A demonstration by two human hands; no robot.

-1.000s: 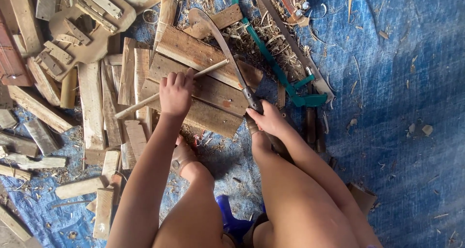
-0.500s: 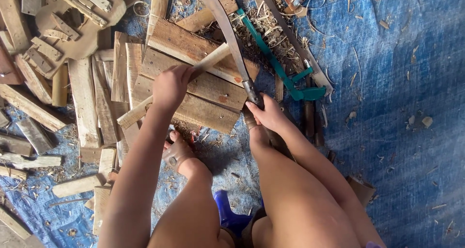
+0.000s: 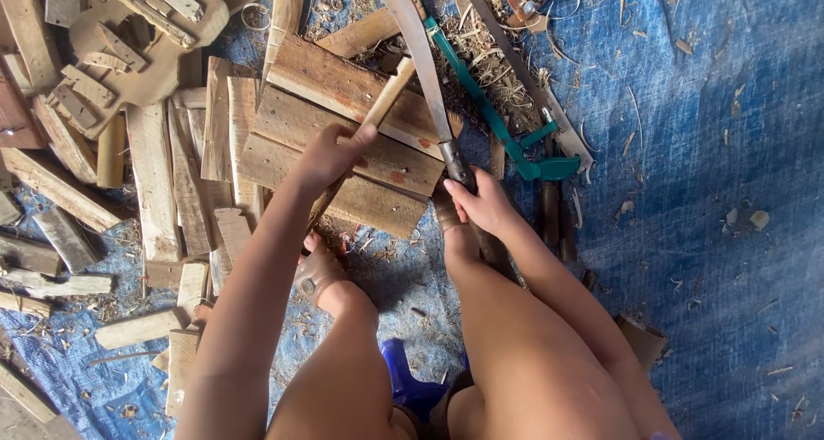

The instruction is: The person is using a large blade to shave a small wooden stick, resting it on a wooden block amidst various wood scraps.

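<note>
My left hand (image 3: 330,155) grips a thin wooden stick (image 3: 388,92) that stands tilted on a slab of wooden planks (image 3: 343,139). My right hand (image 3: 482,201) is closed around the handle of a long curved blade (image 3: 416,36), whose edge lies right next to the stick's upper end. My bare knees and feet show below, one foot (image 3: 319,268) beside the planks.
Many wood offcuts (image 3: 154,174) lie scattered at the left on a blue tarp (image 3: 704,234). A green-framed hacksaw (image 3: 498,122) lies among shavings to the right of the planks. A blue stool (image 3: 412,380) sits under me.
The stick has swung from lying nearly flat across the planks to standing steeper, and the blade has come up close to its top end. My right hand stayed on the handle.
</note>
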